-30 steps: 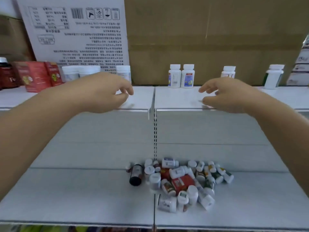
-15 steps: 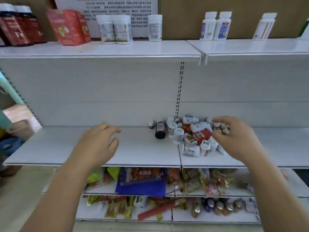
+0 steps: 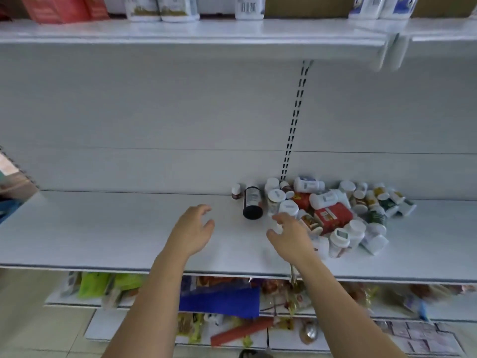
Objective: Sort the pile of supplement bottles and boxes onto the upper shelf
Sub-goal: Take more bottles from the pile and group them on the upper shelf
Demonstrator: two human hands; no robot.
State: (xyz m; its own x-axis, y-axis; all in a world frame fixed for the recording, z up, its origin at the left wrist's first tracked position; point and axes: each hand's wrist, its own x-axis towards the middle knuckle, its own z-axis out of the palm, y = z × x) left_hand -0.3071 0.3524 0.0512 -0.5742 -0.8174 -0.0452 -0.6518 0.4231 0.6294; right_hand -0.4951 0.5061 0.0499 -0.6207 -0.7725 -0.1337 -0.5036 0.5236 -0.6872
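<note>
A pile of supplement bottles (image 3: 333,215) lies on the middle shelf (image 3: 103,233), mostly white-capped, with a red box (image 3: 333,217) in it and a dark bottle (image 3: 252,202) lying at its left edge. My right hand (image 3: 289,236) hovers at the pile's near left side, fingers spread toward a white-capped bottle (image 3: 287,208), holding nothing. My left hand (image 3: 192,229) hangs over bare shelf left of the dark bottle, fingers loosely spread. The upper shelf (image 3: 196,40) carries red boxes (image 3: 64,7) and white bottles (image 3: 160,7) along the top edge.
More white bottles (image 3: 382,6) stand on the upper shelf at the right. Below the middle shelf, lower shelves hold colourful packets (image 3: 219,298) and a red stick-like pack (image 3: 240,330). A slotted upright (image 3: 295,120) runs down the back panel.
Both hands dropped from the upper shelf to the middle one. My right hand shifted from the pile's right side to its left; my left hand moved right, nearer the dark bottle. The camera tilted down.
</note>
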